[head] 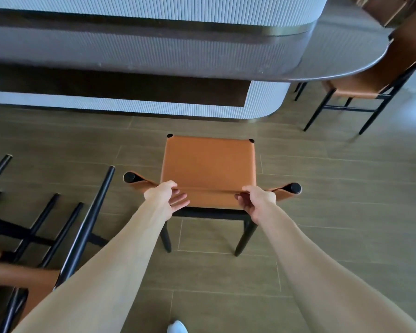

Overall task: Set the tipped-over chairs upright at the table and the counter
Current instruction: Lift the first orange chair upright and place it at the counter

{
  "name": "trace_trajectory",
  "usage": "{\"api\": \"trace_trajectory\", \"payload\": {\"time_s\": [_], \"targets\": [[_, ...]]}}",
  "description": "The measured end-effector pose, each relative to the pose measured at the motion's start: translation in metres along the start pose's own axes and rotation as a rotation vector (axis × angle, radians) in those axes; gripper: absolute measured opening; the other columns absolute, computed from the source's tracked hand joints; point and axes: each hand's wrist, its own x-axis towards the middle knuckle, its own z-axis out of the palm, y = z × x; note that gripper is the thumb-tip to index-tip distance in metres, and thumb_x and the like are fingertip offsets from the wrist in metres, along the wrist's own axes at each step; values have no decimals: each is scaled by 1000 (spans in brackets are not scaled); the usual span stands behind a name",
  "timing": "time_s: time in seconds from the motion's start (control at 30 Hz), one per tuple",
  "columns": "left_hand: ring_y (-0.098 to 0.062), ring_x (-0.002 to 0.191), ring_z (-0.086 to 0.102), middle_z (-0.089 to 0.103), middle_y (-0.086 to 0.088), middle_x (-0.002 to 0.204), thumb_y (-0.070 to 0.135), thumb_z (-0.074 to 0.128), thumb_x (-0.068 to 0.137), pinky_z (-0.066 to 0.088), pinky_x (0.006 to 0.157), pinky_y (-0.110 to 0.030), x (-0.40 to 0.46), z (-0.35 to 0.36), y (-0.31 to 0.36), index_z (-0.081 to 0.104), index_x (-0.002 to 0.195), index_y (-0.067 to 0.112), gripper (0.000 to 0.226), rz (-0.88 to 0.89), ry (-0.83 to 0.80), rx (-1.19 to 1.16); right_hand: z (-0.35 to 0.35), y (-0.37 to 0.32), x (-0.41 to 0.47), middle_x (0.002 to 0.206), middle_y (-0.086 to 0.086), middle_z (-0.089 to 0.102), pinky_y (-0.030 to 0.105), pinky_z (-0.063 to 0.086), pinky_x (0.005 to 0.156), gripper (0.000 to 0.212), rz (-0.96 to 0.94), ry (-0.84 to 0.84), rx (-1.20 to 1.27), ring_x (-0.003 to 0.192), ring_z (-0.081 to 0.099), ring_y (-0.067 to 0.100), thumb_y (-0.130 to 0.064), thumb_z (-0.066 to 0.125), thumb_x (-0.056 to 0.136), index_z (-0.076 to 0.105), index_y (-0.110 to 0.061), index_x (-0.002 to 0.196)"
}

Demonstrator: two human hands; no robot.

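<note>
Counter (154, 51) — long, ribbed pale front, rounded end, dark overhanging top; runs across the upper part of the view.

Tipped-over chair (34, 239) — lower left, on its side on the wood-look floor (334, 200), black legs pointing up and away, tan seat partly out of view.

Upright chair (208, 168) — centre, on its four black legs in front of the counter, tan leather seat facing up, backrest nearest the person.

Second standing chair (360, 85) — upper right, tucked under the rounded counter end.

Left hand (165, 195) — on the backrest's top edge near its left end; thumb over the edge, fingers extended and loosely spread behind it.

Right hand (256, 200) — near the right end of the same edge, fingers curled round it.
</note>
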Motion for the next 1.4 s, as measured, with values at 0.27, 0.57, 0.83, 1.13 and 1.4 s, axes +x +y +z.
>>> {"api": "trace_trajectory", "payload": {"time_s": [0.27,0.57,0.83,1.13,1.4], "targets": [[-38,103,68,61,-21,124,40,77,85,59,81,-59,-12,-10,4,51,128,9,59,-128,-46,38,-5,3,-18,113,19,68,48,63,82,74,151,-92,-53,89,74,34,-49,80,81,50,-5,133],[-45,116,58,45,-26,143,54,60,89,46,94,-71,-58,-32,69,33,152,15,79,-258,-64,61,-7,-34,-76,152,25,41,61,41,110,93,240,-76,-19,135,47,45,-58,68,87,28,-16,159],[-46,119,55,43,-25,144,49,61,90,43,95,-75,-56,-26,75,36,149,19,71,-317,-38,110,1,-33,-86,152,25,39,57,52,62,82,294,-47,15,133,46,49,-51,67,90,34,-17,156],[-44,118,56,45,-20,144,37,69,91,39,95,-79,-15,2,44,37,148,17,69,-348,72,77,18,-11,-44,140,20,41,68,52,76,73,373,-47,224,114,52,49,-46,72,89,37,-18,146],[-40,90,64,59,-23,100,-16,50,89,57,86,-54,16,39,62,51,119,-2,33,-215,209,-194,45,-37,5,111,27,55,55,58,60,43,259,22,357,87,61,38,18,43,90,47,5,131]]}}
